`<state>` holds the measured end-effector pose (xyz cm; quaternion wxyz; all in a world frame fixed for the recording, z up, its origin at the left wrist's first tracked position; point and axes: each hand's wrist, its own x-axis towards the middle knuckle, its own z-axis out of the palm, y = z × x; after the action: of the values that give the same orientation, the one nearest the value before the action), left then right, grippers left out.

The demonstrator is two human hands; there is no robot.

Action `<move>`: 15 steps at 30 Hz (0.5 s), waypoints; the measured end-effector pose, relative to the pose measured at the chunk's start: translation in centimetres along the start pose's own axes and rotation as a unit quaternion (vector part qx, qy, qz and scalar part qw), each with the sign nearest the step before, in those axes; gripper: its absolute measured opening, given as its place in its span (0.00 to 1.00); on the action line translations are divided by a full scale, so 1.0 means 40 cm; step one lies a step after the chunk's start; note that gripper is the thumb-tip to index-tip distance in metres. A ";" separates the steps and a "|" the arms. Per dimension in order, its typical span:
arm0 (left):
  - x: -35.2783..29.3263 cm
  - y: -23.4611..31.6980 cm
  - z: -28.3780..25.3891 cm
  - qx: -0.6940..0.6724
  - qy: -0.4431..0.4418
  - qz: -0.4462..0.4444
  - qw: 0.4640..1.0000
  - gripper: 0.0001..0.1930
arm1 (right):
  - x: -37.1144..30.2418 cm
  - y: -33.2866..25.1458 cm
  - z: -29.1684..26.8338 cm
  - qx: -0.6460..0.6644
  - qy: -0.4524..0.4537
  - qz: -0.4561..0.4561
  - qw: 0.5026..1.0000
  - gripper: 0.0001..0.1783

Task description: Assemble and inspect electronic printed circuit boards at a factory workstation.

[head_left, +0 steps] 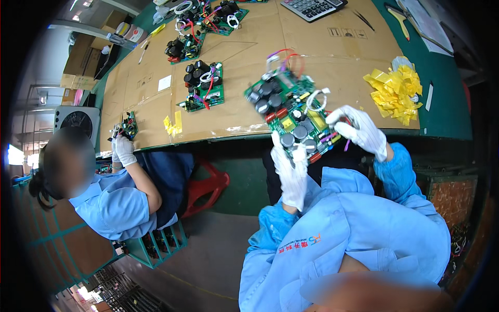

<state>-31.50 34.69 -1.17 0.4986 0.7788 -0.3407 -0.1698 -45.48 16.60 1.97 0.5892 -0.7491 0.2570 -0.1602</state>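
A large green circuit board is held tilted at the table's near edge. Black round capacitors, a yellow transformer, red and purple wires and a white coiled cable crowd its top. My left hand, in a white glove, grips the board's near left edge. At the right edge, my right hand, also gloved, has its thumb and fingers closed on the board beside the white cable. The parts of both hands beneath the board are hidden.
Similar circuit boards lie further left on the cardboard-covered table. Crumpled yellow tape is piled at right. A calculator, tweezers and yellow-handled brush lie at the back. At left sits a co-worker holding a small board.
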 end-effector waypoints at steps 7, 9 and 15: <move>0.306 -0.029 -0.054 0.014 -0.038 0.112 0.993 0.14 | -0.086 -0.003 0.143 0.239 -0.012 0.034 0.970 0.24; 0.377 -0.075 -0.063 0.078 -0.026 0.161 0.984 0.10 | -0.063 -0.029 0.166 0.218 -0.038 0.003 0.975 0.30; 0.372 -0.046 -0.046 0.072 0.102 0.210 0.970 0.12 | -0.031 -0.067 0.121 -0.111 0.012 -0.106 0.988 0.28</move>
<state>-19.17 25.98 -0.87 0.4979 0.7369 -0.4551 0.0445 -43.33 21.65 3.40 0.4790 -0.8307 0.1995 -0.2015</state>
